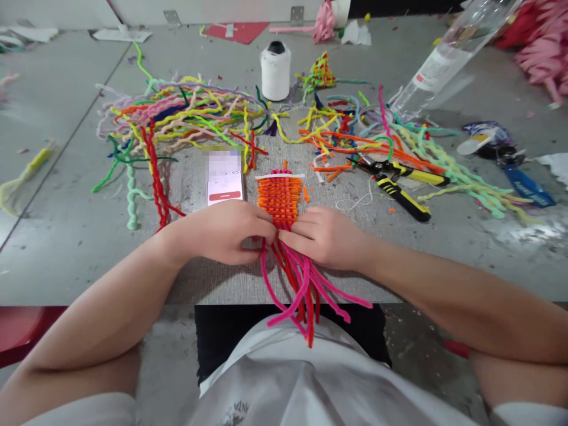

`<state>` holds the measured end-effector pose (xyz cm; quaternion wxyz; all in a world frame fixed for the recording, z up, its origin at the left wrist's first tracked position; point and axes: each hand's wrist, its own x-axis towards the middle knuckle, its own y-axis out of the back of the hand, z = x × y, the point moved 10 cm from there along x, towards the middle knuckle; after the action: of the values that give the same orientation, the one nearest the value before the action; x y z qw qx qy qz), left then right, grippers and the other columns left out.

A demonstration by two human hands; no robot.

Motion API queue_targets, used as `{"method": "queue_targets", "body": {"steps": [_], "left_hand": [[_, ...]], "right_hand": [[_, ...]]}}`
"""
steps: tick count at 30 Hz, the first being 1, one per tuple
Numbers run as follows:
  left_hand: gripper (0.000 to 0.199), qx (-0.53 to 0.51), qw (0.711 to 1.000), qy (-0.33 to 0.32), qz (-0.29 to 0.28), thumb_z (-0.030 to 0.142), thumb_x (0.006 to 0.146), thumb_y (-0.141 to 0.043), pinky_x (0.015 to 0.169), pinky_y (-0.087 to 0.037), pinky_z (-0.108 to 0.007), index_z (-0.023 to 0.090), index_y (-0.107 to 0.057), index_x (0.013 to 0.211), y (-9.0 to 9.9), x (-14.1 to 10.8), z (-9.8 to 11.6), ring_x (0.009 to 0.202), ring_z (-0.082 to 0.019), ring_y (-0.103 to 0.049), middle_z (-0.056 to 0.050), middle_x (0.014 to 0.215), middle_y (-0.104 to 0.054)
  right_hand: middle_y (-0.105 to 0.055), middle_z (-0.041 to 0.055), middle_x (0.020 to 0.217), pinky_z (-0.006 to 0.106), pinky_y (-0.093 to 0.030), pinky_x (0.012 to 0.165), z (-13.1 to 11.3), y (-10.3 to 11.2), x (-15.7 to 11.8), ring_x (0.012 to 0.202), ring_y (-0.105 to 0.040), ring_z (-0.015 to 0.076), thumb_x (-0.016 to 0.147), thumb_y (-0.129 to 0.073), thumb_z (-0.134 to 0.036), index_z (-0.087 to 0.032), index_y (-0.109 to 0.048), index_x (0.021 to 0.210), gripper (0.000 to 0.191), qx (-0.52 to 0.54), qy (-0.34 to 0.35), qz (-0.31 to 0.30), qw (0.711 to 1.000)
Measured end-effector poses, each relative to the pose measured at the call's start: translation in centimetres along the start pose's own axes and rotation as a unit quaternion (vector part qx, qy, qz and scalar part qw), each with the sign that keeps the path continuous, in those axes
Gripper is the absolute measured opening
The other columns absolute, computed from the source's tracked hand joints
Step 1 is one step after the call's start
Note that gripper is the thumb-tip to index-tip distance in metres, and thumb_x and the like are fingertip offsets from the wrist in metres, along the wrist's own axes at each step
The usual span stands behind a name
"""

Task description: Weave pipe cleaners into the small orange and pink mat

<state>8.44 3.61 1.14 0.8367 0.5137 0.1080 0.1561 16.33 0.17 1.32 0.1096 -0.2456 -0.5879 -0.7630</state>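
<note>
A woven piece of orange, red and pink pipe cleaners (277,198) lies on the table in front of me, with a white strip (280,176) across its far end. Long pink and red pipe cleaner ends (306,281) hang from its near end over the table edge. My left hand (233,231) is closed at the near left corner of the weave, fingertips pinched on the pipe cleaners. From the other side, my right hand (322,236) grips the near right corner with bent fingers. Both sets of fingertips nearly meet, and they hide part of the weave's near edge.
A phone (224,180) lies left of the weave. Yellow-black pliers (399,183) lie to the right. Behind are a heap of colored pipe cleaners (186,112), a white thread spool (276,71) and a tilted clear bottle (444,65). Orange scraps (338,173) lie near the pliers.
</note>
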Motion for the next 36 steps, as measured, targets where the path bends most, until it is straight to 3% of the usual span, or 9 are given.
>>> {"method": "queue_targets", "body": {"steps": [7,15,22,32,36], "left_hand": [[0.005,-0.045,0.998,0.027,0.047,0.021,0.092,-0.063,0.058,-0.036,-0.026,0.02,-0.064,0.087,0.5,0.2,-0.4,0.058,-0.012,-0.059,0.003,0.068,-0.067],[0.01,-0.082,0.983,0.151,0.062,0.027,0.086,-0.069,0.06,-0.04,-0.024,0.021,-0.062,0.087,0.4,0.2,-2.2,0.06,-0.012,-0.063,0.004,0.07,-0.07],[0.006,-0.089,0.977,0.187,0.041,0.021,0.08,-0.066,0.061,-0.039,-0.025,0.021,-0.06,0.08,-0.1,0.0,-2.6,0.061,-0.013,-0.062,0.004,0.069,-0.068],[0.01,-0.093,0.98,0.172,-0.028,0.015,0.08,-0.064,0.064,-0.038,-0.024,0.021,-0.055,0.079,-0.9,-0.1,-2.8,0.066,-0.013,-0.063,0.004,0.073,-0.067],[0.011,-0.079,0.978,0.19,-0.045,0.016,0.081,-0.065,0.062,-0.037,-0.025,0.022,-0.056,0.081,-1.1,-0.5,-3.1,0.065,-0.013,-0.063,0.004,0.073,-0.067]], "right_hand": [[-0.063,0.0008,0.072,0.034,-0.032,0.07,-0.1,0.1,0.0,0.069,-0.051,0.0169,0.11,-0.051,-0.011,-0.013,-0.071,0.094,0.025,0.01,-0.003,0.01,1.0],[-0.068,0.0039,0.078,0.034,-0.032,0.068,0.5,-1.4,-0.3,0.072,-0.054,0.0182,0.113,-0.043,-0.016,-0.016,-0.072,0.095,0.034,0.057,-0.047,-0.042,0.996],[-0.076,0.0133,0.108,0.033,-0.054,0.084,1.8,-1.3,-1.8,0.094,-0.069,0.0211,0.111,-0.053,-0.024,-0.012,-0.07,0.125,0.025,0.254,-0.099,-0.066,0.96],[-0.075,0.0096,0.101,0.032,-0.053,0.083,3.4,-2.3,-2.6,0.09,-0.067,0.02,0.102,-0.061,-0.017,-0.016,-0.07,0.111,0.013,0.352,-0.138,-0.078,0.922],[-0.073,0.0081,0.095,0.032,-0.051,0.083,3.9,-2.6,-2.7,0.088,-0.065,0.0196,0.103,-0.06,-0.018,-0.017,-0.07,0.103,0.01,0.349,-0.155,-0.083,0.921]]}}
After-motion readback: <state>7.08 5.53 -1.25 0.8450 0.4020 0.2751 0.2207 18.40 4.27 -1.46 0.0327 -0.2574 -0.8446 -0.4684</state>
